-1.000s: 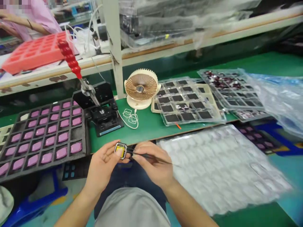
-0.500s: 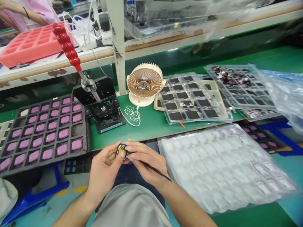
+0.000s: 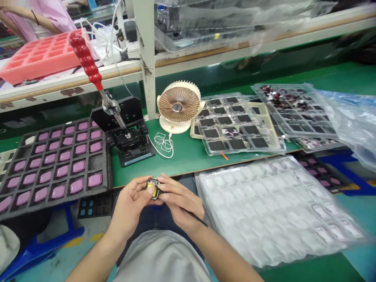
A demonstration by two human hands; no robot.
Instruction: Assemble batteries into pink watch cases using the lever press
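Between my hands, in front of the bench edge, is a small watch case (image 3: 153, 188), dark-rimmed with a yellow part inside. My left hand (image 3: 133, 199) grips it by the sides, its thumb resting over the yellow part. My right hand (image 3: 182, 201) is closed around thin black tweezers (image 3: 194, 216), whose shaft slants back across the palm. Their tip reaches the case, but fingers hide most of the contact. A black hand press (image 3: 126, 135) with a red ridged handle stands on the bench beyond my left hand.
On the left lies a black foam tray (image 3: 107, 172) with several purple watch-shaped pieces. A cream fan (image 3: 179, 103) and its white cable stand behind my hands. Clear trays with black squares (image 3: 232, 150) are at the right, above a bagged white tray (image 3: 252, 211). Another person's arm (image 3: 44, 23) shows top left.
The view has shifted slightly. My right fingers have moved a little at the case, and more of the yellow inside shows. Both hands keep their holds.
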